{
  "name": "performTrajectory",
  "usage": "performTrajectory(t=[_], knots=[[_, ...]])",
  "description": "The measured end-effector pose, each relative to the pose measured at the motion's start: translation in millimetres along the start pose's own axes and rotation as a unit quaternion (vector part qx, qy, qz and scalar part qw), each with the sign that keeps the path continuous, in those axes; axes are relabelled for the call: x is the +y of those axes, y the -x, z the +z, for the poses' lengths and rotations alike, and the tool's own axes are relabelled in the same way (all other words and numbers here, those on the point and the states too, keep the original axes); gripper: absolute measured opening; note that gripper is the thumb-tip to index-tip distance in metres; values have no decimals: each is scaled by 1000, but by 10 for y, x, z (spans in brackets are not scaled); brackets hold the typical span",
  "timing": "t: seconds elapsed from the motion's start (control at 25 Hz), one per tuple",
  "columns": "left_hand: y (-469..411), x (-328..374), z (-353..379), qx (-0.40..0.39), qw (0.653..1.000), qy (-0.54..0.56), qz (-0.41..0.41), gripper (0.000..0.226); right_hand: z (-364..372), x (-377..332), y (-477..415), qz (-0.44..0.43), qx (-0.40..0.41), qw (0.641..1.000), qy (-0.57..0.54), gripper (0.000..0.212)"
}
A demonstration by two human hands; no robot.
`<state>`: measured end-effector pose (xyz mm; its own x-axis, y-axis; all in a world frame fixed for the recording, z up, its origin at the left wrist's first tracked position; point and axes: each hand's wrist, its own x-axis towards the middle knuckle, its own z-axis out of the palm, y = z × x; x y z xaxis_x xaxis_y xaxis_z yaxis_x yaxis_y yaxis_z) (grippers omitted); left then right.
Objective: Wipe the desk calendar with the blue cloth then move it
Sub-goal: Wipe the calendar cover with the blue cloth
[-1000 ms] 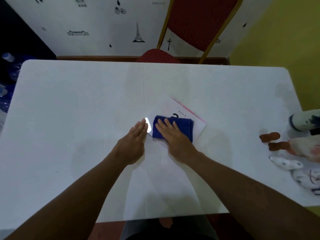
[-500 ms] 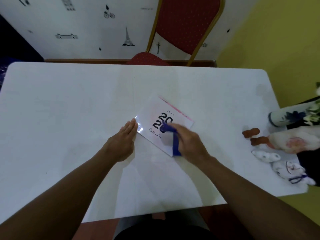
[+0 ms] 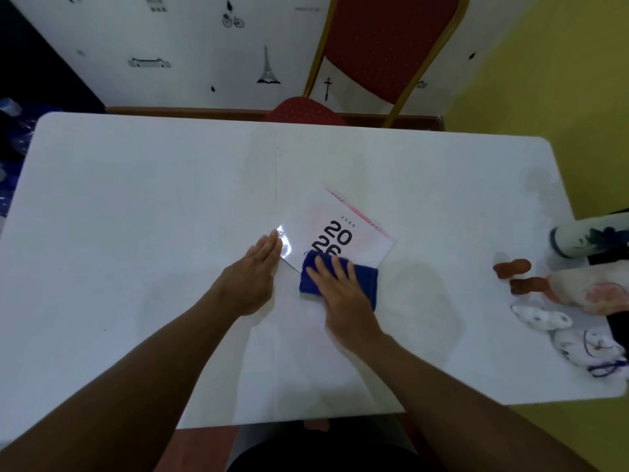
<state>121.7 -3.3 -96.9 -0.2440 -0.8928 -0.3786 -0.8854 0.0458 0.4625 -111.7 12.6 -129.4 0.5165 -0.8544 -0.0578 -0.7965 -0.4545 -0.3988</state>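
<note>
Our right hand (image 3: 343, 294) now presses the cloth (image 3: 364, 279) flat-fingered lower on the calendar (image 3: 340, 229), uncovering "2026"; our left hand (image 3: 250, 277), fingers extended, still braces its corner.

Calendar (image 3: 343, 229): white cover, pink top edge, black "2026", lying flat and skewed mid-table. Cloth (image 3: 366, 277): blue, folded, overlapping the calendar's near edge, covering the lower print.
</note>
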Motion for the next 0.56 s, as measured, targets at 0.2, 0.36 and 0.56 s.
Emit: performTrajectory(t=[0.2, 0.36, 0.56], knots=[[1, 18, -31, -3, 1000, 1, -4, 67, -300, -126, 107, -21, 19, 989, -145, 42], [12, 33, -35, -1, 1000, 4, -5, 65, -658, 39, -269, 25, -3, 961, -274, 28], [14, 22, -11, -1, 1000, 4, -5, 65, -638, 465, -657, 131, 39, 973, -187, 50]])
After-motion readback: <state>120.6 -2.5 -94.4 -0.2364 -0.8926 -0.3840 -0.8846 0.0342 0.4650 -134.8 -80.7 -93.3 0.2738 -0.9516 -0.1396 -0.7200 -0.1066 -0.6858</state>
